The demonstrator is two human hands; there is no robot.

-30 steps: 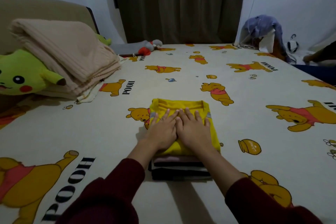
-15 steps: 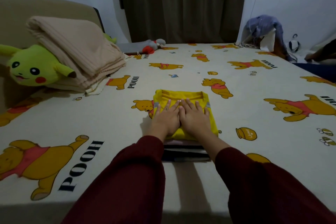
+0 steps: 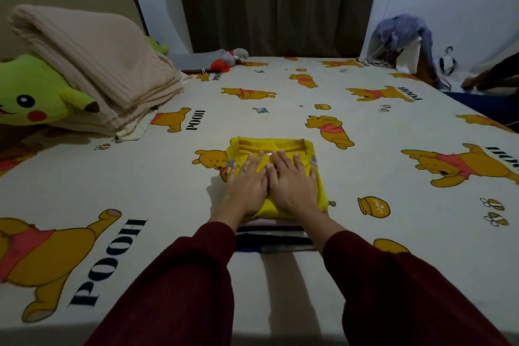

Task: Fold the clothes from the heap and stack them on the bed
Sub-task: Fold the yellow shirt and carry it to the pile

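Note:
A folded yellow shirt point(image 3: 271, 144) lies on top of a stack of folded clothes point(image 3: 273, 240) on the bed point(image 3: 168, 185); pink, black and white layers show at the stack's near edge. My left hand point(image 3: 247, 184) and my right hand point(image 3: 293, 184) lie flat side by side on the yellow shirt, fingers straight and pointing away from me, pressing it down. A ring sits on a finger of my left hand. Dark red sleeves cover both forearms.
A folded beige blanket point(image 3: 92, 64) and a green plush toy point(image 3: 39, 93) lie at the left of the bed. A grey plush point(image 3: 224, 60) lies near the dark curtain. A purple cloth bundle point(image 3: 401, 36) sits at the far right corner.
The view has shifted a little; both hands stay flat on the yellow shirt and have spread slightly apart at the fingers.

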